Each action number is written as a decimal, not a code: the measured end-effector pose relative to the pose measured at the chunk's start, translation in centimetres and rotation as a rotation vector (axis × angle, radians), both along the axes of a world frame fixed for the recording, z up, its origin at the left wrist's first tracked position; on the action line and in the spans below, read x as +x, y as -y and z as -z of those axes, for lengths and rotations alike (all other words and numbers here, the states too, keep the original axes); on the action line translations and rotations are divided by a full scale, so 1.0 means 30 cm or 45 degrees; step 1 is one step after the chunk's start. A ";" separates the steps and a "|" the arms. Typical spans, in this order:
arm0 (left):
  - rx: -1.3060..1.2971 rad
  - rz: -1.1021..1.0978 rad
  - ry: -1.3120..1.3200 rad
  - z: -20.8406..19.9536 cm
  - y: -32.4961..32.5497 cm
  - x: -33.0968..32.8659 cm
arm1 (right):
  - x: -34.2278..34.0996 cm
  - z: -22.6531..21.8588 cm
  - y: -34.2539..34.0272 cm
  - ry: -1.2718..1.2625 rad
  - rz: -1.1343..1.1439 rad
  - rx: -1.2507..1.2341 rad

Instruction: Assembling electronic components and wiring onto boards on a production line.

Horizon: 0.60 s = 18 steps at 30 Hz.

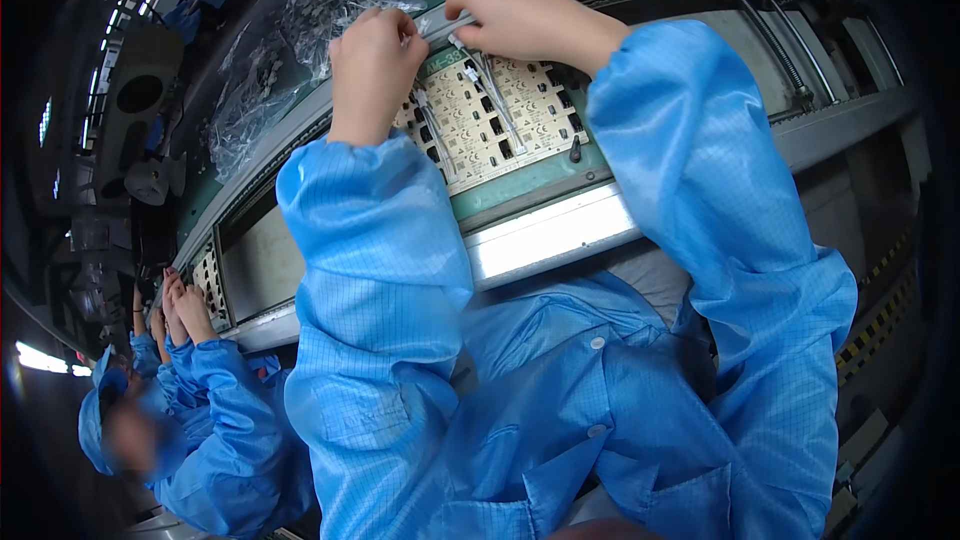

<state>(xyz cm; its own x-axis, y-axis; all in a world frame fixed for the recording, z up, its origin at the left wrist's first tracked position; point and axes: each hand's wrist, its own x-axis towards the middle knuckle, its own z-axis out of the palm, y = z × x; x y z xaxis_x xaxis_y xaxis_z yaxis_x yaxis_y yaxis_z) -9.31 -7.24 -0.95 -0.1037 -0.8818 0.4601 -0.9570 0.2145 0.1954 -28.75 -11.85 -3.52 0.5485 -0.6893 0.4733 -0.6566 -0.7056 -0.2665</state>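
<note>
A pale circuit board panel (545,128) with black parts and small connectors lies in a green carrier (520,192). Several thin white cables (497,100) with plugs rest across it. At the panel's far left edge my left hand (375,70) is closed, its fingertips pressed together; what they hold, if anything, is hidden. My right hand (530,15) reaches over the far edge with curled fingers. A white plug (457,41) on a cable shows at its thumb tip, pinched there.
Clear plastic bags (320,15) with small parts lie beyond the line at the far left. A metal rail (550,235) runs along the near side. On the left, another person in a blue coat (230,460) works at another board (208,285). Rods and a spring (780,50) are at right.
</note>
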 end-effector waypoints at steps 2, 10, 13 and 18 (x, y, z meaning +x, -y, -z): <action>-0.036 0.161 0.082 -0.013 -0.018 0.011 | 0.033 -0.002 -0.015 -0.127 -0.035 -0.068; 0.049 0.528 -0.028 -0.010 -0.004 -0.019 | -0.072 -0.124 -0.100 0.100 -0.066 -0.354; 0.164 0.559 0.007 0.005 -0.012 -0.033 | -0.053 -0.141 -0.068 0.210 -0.266 0.052; 0.194 0.528 -0.129 0.004 -0.021 -0.045 | -0.067 -0.140 -0.030 0.124 -0.232 0.398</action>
<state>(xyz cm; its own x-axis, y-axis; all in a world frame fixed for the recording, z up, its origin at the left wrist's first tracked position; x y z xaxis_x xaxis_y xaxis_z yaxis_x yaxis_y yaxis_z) -10.66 -6.61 -1.06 -0.4238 -0.8337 0.3540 -0.7705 0.5373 0.3430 -30.77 -10.93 0.69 0.6382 -0.7039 0.3117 -0.4885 -0.6832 -0.5428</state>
